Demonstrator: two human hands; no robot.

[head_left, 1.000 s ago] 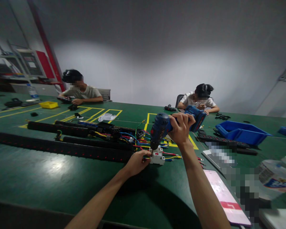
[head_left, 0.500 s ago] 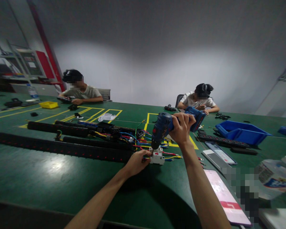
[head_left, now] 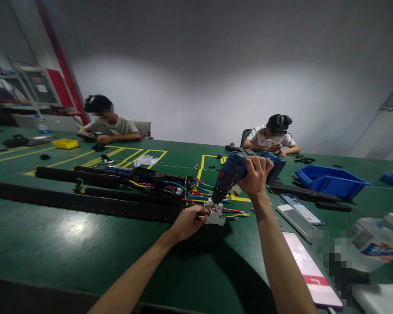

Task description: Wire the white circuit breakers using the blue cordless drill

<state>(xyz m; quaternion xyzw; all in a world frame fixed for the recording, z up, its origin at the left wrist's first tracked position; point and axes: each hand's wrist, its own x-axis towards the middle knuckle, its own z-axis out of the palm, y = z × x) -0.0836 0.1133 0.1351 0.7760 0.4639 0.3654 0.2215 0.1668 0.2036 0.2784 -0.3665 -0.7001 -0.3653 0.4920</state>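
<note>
My right hand (head_left: 257, 176) is wrapped round the grip of a blue cordless drill (head_left: 231, 172), which leans with its nose down and to the left. Its thin bit reaches the left side of a white circuit breaker (head_left: 216, 217) on the table. My left hand (head_left: 188, 224) is closed in a pinch at that same side, on a wire (head_left: 201, 214) entering the breaker; the fingers hide most of it. Coloured wires with ring terminals (head_left: 240, 215) lie at the breaker's right.
Long black power strips (head_left: 85, 205) stretch left across the green table. Right of my arm lie phones (head_left: 309, 266), a blue bin (head_left: 334, 181) and a plastic bottle (head_left: 376, 244). A yellow tray (head_left: 65, 144) sits far left. Two people (head_left: 114, 124) sit opposite.
The drill has tilted, its body shifting right with my right hand while the bit stays at the breaker. My left hand has hardly moved.
</note>
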